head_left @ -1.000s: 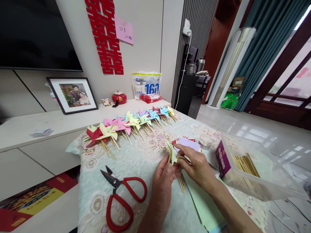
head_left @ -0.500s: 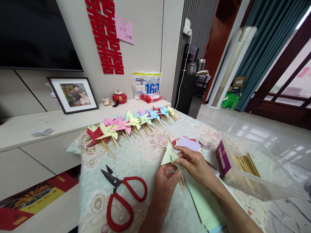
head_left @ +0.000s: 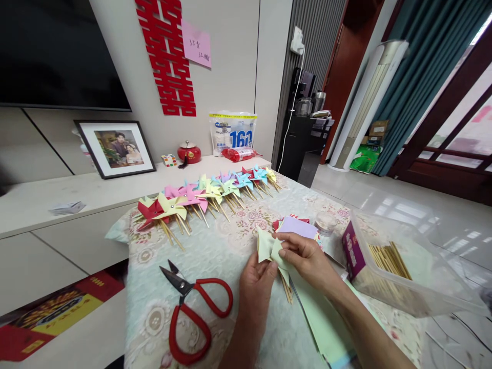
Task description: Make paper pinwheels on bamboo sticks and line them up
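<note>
Now, quick notes:
Paper pinwheel [head_left: 270, 249]: pale green, above the table [head_left: 215, 251], between both hands.
Grip: our right hand [head_left: 307, 261] pinches its centre; left hand [head_left: 255, 279] steadies below.
Handling: we judge it light, flimsy, creasable; hold the centre, not the vanes.

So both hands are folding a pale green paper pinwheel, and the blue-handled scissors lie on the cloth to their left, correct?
Not quite: the scissors have red handles, not blue. The head view shows them lying on the cloth left of the hands, while the left hand and right hand hold the pale green paper pinwheel.
</note>
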The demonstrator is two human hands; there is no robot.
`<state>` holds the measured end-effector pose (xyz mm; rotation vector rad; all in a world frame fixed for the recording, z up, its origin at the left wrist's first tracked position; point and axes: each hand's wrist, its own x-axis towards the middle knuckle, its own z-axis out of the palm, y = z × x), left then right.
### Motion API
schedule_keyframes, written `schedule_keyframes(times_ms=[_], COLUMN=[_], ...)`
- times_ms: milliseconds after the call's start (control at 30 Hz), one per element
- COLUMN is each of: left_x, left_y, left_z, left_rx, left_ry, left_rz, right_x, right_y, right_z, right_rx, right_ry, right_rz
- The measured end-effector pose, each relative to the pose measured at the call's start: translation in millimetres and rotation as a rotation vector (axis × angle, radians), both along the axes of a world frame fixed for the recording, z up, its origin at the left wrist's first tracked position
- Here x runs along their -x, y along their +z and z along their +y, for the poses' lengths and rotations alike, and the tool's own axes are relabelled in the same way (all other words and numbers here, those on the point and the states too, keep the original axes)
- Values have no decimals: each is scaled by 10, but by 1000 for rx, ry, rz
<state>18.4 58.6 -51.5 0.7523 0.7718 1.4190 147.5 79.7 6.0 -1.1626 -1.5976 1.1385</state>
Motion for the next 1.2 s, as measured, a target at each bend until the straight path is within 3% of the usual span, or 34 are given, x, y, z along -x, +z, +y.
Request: schedule_keyframes(times_ms=[200, 500, 833, 1200], left_x=[25, 38, 93, 93], left_y=[-10, 308, 115, 173], left_z=[26, -102, -33, -51], left_rx=[105, 163, 277, 302], left_ry=[88, 92, 175, 160], left_rz=[24, -4, -101, -71], right_x=[-2, 3, -28, -98], right_y=[-31, -9, 32, 65], right_z=[18, 9, -3, 32], right_rx=[26, -35, -6, -47], right_ry=[29, -9, -17, -175], right_rz=[31, -101, -103, -9])
